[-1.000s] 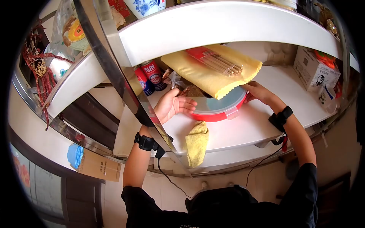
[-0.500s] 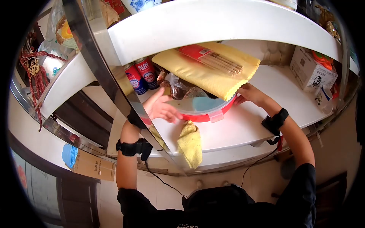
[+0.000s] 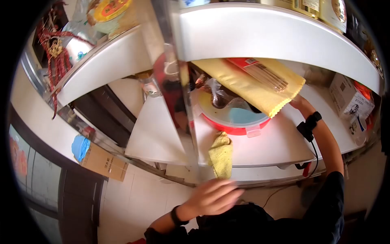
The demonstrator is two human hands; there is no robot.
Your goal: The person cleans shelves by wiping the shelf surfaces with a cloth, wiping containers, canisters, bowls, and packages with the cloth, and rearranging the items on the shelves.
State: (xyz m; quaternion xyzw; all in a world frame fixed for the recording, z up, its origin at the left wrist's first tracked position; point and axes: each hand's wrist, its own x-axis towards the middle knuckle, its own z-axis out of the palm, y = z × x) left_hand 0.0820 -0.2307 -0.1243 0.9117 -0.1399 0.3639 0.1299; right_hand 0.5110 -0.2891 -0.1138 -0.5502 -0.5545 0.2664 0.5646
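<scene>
My left hand (image 3: pixel 214 197) hangs in front of the shelf edge, just below a yellow cloth (image 3: pixel 221 156). Its fingers are stretched out, slightly blurred, with nothing seen in them. At the right side of a yellow scalloped-edge sheet (image 3: pixel 280 99), my right hand (image 3: pixel 299 103) reaches in behind the edge, its fingers hidden. On the sheet lies a red-labelled pack of wooden chopsticks (image 3: pixel 266 75). Beneath it sits a round red-rimmed container (image 3: pixel 231 129) with a clear lid and clip, holding bagged brown items. The cloth drapes over the shelf's front edge.
A metal-edged glass panel (image 3: pixel 180 101) stands upright left of the container. At the shelf's right end are a white carton (image 3: pixel 349 95) and a small cup (image 3: pixel 358 129). Dried red chillies (image 3: pixel 57 61) hang at far left, above a cardboard box (image 3: pixel 104 162).
My left hand has pulled back from beside the container to below the shelf edge. My right hand stays at the sheet's right side, now further behind it. The view has shifted left.
</scene>
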